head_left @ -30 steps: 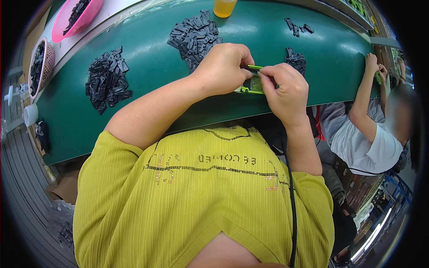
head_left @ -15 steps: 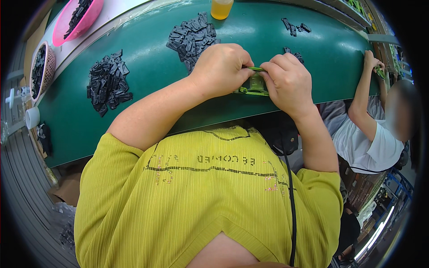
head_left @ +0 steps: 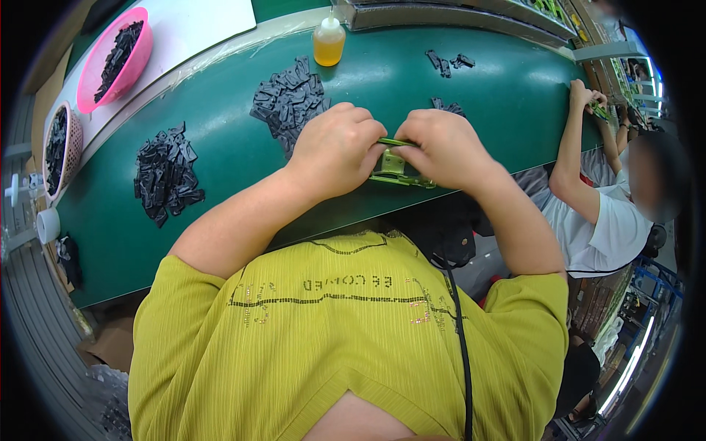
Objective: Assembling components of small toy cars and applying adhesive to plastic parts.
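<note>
Between my two hands is a green plastic frame-like part (head_left: 394, 163), with a thin bar along its top and a paler green middle. My left hand (head_left: 334, 147) pinches its left end with thumb and fingers. On the other end my right hand (head_left: 447, 149) is closed, its thumb lying along the top bar. The part is held above the near edge of the green table, and my fingers hide both its ends. Just beyond my left hand lies a heap of small black plastic pieces (head_left: 289, 103). A smaller group of black pieces (head_left: 447, 107) is partly hidden behind my right hand.
A second black heap (head_left: 167, 175) lies left on the green table (head_left: 228, 125). At the back stands a squeeze bottle of amber liquid (head_left: 329, 45). A pink bowl (head_left: 145, 55) and a pale basket (head_left: 73, 143) hold black pieces. A co-worker (head_left: 603, 220) sits at right, holding something green.
My view has shifted, so the table's things appear lower and farther left, and the whole bottle shows. Both hands still grip the green part; my right fingers now lie more level across its end.
</note>
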### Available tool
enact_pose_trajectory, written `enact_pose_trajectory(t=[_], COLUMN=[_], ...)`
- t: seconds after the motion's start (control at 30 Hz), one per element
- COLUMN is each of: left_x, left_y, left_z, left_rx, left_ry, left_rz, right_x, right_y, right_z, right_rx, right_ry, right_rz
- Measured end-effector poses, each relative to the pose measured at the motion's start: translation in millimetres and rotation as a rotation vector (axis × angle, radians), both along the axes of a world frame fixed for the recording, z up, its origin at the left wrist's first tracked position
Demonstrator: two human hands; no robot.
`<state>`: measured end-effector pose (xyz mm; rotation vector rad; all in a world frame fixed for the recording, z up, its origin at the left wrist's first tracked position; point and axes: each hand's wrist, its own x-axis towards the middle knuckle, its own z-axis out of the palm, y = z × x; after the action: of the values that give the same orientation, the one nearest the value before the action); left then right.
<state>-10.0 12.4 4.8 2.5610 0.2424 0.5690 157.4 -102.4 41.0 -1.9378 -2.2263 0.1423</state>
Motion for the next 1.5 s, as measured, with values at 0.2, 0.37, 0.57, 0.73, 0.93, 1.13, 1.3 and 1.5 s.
enact_pose_trajectory(t=[0.2, 0.37, 0.57, 0.73, 0.93, 1.13, 1.3, 1.5], left_x=[-0.2, 0.4, 1.3, 2.7, 1.5, 3.4, 1.7, -1.0], left_y=[-4.3, -1.1, 1.1, 1.2, 4.0, 3.9, 3.3, 2.4], left_z=[8.6, 3.8, 2.7, 3.0, -3.0, -6.7, -6.7, -8.8], left_rx=[-0.077, -0.094, -0.135, -0.130, -0.139, -0.126, -0.117, -0.116], left_ry=[-0.077, 0.007, -0.006, -0.011, -0.063, -0.129, -0.146, -0.147], left_rz=[-0.129, -0.120, -0.090, -0.098, -0.058, -0.100, -0.112, -0.128], right_x=[106.8, 147.5, 143.3, 143.3, 32.2, -17.6, -25.6, -25.7], right_y=[8.9, 18.4, 13.6, 1.2, -18.2, -29.6, -27.2, -24.1], right_z=[-21.4, -44.2, -43.7, -48.9, 13.8, -2.5, -4.9, -0.6], right_rx=[0.257, 0.366, 0.325, 0.422, 0.367, 0.308, 0.233, 0.124], right_ry=[0.450, -0.030, -0.110, 0.101, 0.626, 0.232, 0.182, 0.245], right_rz=[-0.633, -0.578, -0.609, -0.799, -0.587, -0.135, -0.078, -0.045])
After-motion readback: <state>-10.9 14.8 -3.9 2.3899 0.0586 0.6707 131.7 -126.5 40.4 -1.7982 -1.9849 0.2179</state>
